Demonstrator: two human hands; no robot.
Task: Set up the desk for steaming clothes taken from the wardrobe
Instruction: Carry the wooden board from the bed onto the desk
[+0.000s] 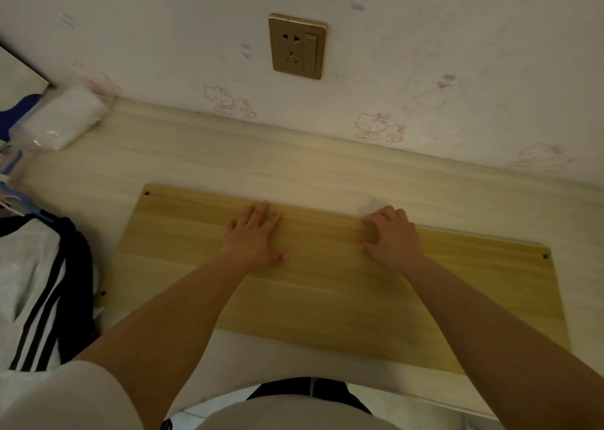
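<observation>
A yellow-brown wooden board (pixel 327 295) with small holes near its corners lies flat on the pale wood desk (pixel 228 158). My left hand (pixel 255 236) rests palm-down on the board, fingers straight and spread toward the wall. To the right, my right hand (pixel 392 236) presses on the board near its far edge with the fingers bent at the knuckles and holding nothing. A grey garment with black stripes (pixel 36 285) lies on the desk's left side, beside the board.
A gold wall socket with a switch (pixel 297 46) is set in the cartoon-patterned wall behind the desk. A white plastic-wrapped tissue pack (pixel 62 119) lies at the back left, next to blue items at the left edge. The desk's front edge runs close to my body.
</observation>
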